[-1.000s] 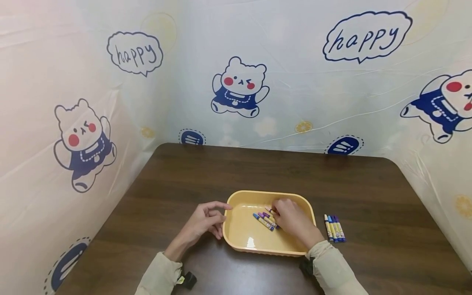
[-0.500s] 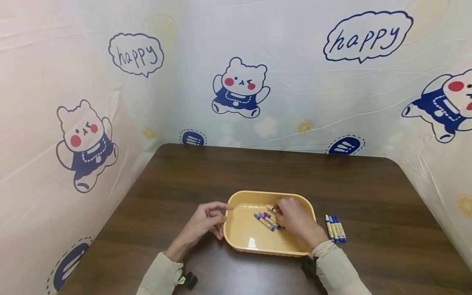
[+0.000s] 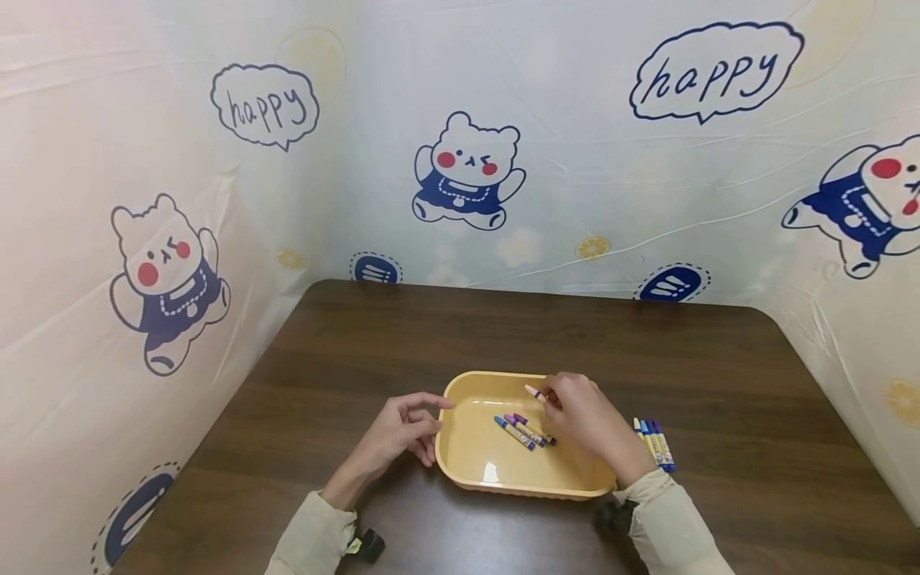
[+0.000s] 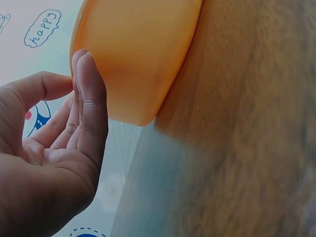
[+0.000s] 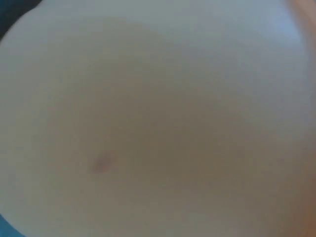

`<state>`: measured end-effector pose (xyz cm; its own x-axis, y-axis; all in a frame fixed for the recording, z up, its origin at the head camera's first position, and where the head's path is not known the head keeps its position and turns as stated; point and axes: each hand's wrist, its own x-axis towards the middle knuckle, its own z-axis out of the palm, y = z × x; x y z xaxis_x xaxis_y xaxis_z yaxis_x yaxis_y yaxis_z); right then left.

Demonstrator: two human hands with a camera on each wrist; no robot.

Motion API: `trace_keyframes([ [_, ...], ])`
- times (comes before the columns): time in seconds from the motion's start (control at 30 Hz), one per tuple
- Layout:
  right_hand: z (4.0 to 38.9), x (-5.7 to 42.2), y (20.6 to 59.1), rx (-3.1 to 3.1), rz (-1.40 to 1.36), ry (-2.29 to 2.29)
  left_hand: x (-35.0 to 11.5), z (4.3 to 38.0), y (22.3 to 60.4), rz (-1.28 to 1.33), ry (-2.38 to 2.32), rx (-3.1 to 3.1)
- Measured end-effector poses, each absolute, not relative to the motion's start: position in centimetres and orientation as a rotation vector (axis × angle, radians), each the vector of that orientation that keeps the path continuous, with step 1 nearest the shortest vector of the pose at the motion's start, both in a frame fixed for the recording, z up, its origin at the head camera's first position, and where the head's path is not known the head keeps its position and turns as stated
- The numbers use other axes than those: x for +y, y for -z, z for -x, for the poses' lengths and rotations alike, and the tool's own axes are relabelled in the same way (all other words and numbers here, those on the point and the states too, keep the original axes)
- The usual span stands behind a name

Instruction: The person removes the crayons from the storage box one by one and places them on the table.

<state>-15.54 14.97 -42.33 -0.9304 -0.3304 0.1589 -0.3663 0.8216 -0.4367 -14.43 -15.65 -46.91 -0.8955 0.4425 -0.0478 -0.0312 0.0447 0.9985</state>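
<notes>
My left hand [image 3: 395, 431] pinches the left rim of a yellow plastic tray [image 3: 463, 455] between thumb and fingers; the left wrist view shows the pinch on the tray wall [image 4: 133, 64] closely. Over the right part of the tray, my right hand [image 3: 585, 415] holds a pale peach-tipped crayon [image 3: 534, 392] in its fingertips, its tip pointing up and left. Below that hand, several crayons [image 3: 519, 432] with blue and purple tips and yellow wrappers lie slanted on the tray floor. The right wrist view is blurred by a pale surface close to the lens.
To the right of the tray, several crayons [image 3: 656, 445] lie side by side in a row on the dark wooden table [image 3: 402, 343], partly behind the right forearm. A printed curtain [image 3: 575, 184] surrounds the table's back and sides.
My right hand has lifted the peach crayon off the tray floor and shifted slightly right and up, uncovering more of the crayons below. The left hand stays on the rim.
</notes>
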Motion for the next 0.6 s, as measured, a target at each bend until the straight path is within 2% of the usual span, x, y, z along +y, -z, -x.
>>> trace_keyframes([
  [0.6, 15.4, 15.6, 40.8, -2.85, -0.623, -0.728, -15.6, 14.3, 46.8, -0.408, -1.927, 1.976],
])
